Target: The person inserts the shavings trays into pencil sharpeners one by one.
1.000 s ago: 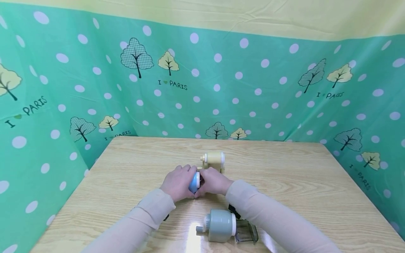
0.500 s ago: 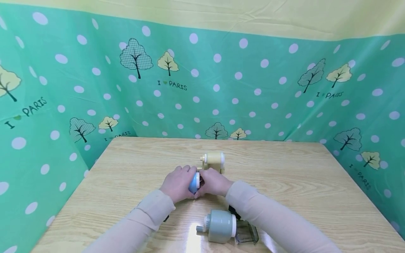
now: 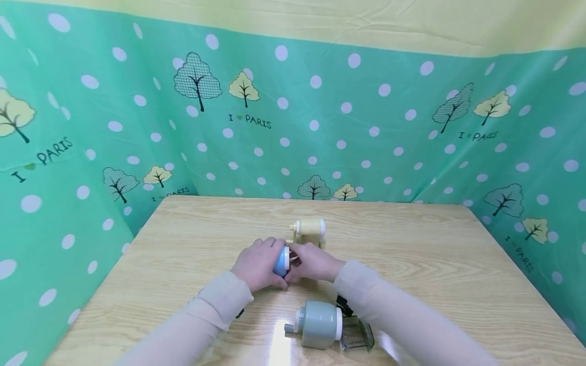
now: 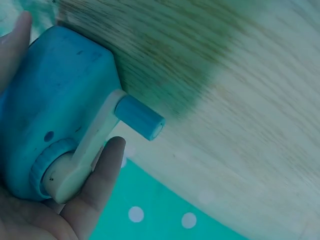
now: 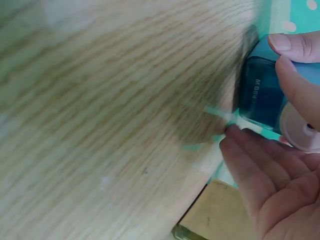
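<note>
Compared with a second ago, your right hand (image 3: 316, 262) has shifted slightly to the right, away from the white rim (image 3: 287, 258) of the blue sharpener (image 3: 280, 264), while your left hand (image 3: 258, 262) and the sharpener have hardly moved. Your left grip wraps round the sharpener's body near the middle of the table; your right has its fingers fairly straight beside the see-through drawer (image 5: 260, 95) (whether it pinches it, you cannot tell). The cream sharpener (image 3: 310, 229) stands just behind your hands and the grey sharpener (image 3: 319, 325) nearer you, a clear tray (image 3: 356, 334) beside it, both where they were. The table (image 3: 412, 244) is pale wood grain, glossy in front, with a green dotted curtain (image 3: 270, 168) printed with trees around it.
</note>
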`<action>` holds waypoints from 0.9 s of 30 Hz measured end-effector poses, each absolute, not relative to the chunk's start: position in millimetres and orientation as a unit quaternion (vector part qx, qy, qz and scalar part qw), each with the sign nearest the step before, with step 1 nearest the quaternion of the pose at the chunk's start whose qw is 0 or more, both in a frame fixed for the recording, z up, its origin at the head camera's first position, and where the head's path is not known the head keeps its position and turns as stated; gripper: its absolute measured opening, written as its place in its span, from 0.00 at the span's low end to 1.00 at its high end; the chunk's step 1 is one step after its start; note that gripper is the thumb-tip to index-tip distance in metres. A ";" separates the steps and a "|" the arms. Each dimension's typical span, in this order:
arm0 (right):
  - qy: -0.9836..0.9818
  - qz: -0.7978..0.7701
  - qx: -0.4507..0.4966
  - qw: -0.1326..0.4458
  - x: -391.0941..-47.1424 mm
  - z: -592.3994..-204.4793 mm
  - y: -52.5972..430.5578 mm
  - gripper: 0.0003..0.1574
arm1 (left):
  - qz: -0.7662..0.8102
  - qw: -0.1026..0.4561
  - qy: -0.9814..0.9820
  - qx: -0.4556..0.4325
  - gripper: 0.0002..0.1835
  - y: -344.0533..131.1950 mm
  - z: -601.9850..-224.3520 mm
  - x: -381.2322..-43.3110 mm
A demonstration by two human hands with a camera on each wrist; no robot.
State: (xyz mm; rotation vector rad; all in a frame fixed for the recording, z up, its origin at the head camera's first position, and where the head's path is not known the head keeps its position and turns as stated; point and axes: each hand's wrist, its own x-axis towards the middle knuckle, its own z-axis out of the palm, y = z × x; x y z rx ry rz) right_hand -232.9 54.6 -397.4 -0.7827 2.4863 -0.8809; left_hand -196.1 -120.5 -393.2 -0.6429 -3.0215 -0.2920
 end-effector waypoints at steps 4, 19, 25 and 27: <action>0.907 -0.281 -0.272 0.156 -229.2 -389.9 62.5 0.44 | -0.101 0.016 -0.975 -0.198 0.54 -120.0 -391.3 -195.1; 0.916 -0.195 -0.347 -0.048 -204.3 -341.7 101.8 0.29 | -0.073 0.127 -0.967 -0.207 0.45 -120.1 -383.7 -190.0; 0.907 -0.189 -0.371 -0.064 -189.2 -329.2 114.3 0.30 | -0.029 0.192 -0.955 -0.226 0.40 -112.8 -377.3 -181.7; 0.906 -0.190 -0.372 -0.062 -185.2 -327.8 117.8 0.30 | -0.012 0.204 -0.951 -0.232 0.40 -109.4 -375.8 -177.4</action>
